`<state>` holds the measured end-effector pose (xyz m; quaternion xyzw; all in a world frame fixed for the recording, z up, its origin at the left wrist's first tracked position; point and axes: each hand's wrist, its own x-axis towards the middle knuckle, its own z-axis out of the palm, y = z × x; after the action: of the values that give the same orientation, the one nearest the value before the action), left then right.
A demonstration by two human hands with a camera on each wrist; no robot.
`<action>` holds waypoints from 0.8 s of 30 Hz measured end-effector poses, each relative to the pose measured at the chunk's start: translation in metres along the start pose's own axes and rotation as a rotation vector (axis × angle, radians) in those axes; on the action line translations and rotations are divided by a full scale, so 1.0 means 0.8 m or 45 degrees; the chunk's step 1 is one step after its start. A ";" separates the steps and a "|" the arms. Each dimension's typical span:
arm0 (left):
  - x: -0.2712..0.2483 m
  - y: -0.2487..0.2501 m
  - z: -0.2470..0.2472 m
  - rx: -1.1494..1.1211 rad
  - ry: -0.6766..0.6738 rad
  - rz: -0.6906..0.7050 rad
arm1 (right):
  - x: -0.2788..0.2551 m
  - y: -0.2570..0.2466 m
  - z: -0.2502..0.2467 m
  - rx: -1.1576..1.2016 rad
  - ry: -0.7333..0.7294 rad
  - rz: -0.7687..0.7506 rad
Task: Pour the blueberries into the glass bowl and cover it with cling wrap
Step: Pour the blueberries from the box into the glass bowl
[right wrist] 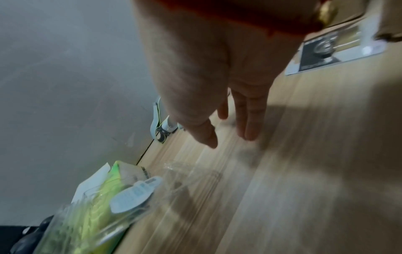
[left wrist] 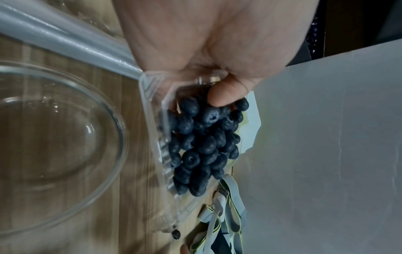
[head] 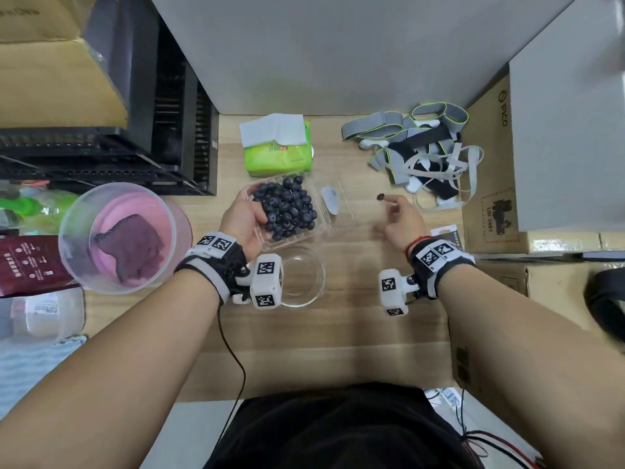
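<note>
My left hand [head: 253,206] grips the near left end of a clear plastic clamshell [head: 304,236] filled with blueberries [head: 287,208]. The left wrist view has the thumb [left wrist: 226,94] lying on the berries [left wrist: 202,141]. The box's open lid [head: 334,201] hangs to the right over the table. An empty glass bowl [head: 319,275] stands just in front of the box, its rim [left wrist: 121,134] close to the box's side. My right hand [head: 385,213] hovers to the right with straight fingers [right wrist: 248,130]. One loose blueberry [head: 380,197] lies on the table at its index fingertip. No cling wrap shows.
A green tissue pack [head: 277,154] lies behind the box. A heap of grey and black straps [head: 422,154] sits at the back right beside cardboard boxes [head: 490,198]. A large clear tub [head: 118,238] and black crates [head: 135,147] crowd the left.
</note>
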<state>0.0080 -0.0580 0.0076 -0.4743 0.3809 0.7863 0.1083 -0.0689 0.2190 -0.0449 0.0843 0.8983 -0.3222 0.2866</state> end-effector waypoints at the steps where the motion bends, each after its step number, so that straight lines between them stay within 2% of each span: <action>1: 0.001 0.000 -0.004 -0.002 0.019 0.001 | 0.008 -0.004 0.001 -0.059 0.029 -0.016; 5: 0.001 -0.002 -0.012 0.016 0.064 -0.011 | 0.036 -0.017 0.005 -0.319 0.042 -0.122; 9: -0.002 -0.003 -0.008 0.040 0.079 -0.027 | 0.048 -0.021 0.015 -0.393 0.043 -0.183; 12: -0.006 -0.002 0.002 0.039 0.044 -0.007 | 0.041 -0.019 0.018 -0.351 0.020 -0.145; 14: -0.008 -0.002 0.008 0.049 0.017 -0.001 | 0.034 -0.026 0.010 -0.240 0.141 -0.161; 16: -0.008 -0.005 0.015 0.037 -0.001 -0.012 | 0.023 -0.051 -0.001 -0.072 0.271 -0.245; 17: -0.006 -0.008 0.018 0.037 0.001 -0.022 | 0.014 -0.069 -0.006 0.011 0.280 -0.314; 19: -0.006 -0.014 0.025 0.042 0.019 -0.051 | -0.015 -0.110 -0.008 0.094 0.170 -0.531; 21: -0.010 -0.016 0.035 0.047 0.007 -0.079 | -0.045 -0.142 0.002 -0.017 -0.006 -0.757; 24: -0.017 -0.015 0.048 0.058 -0.033 -0.048 | -0.068 -0.157 0.020 -0.166 -0.135 -0.921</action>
<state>-0.0038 -0.0205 0.0229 -0.4685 0.3882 0.7814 0.1387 -0.0592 0.1136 0.0426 -0.2738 0.8725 -0.3487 0.2053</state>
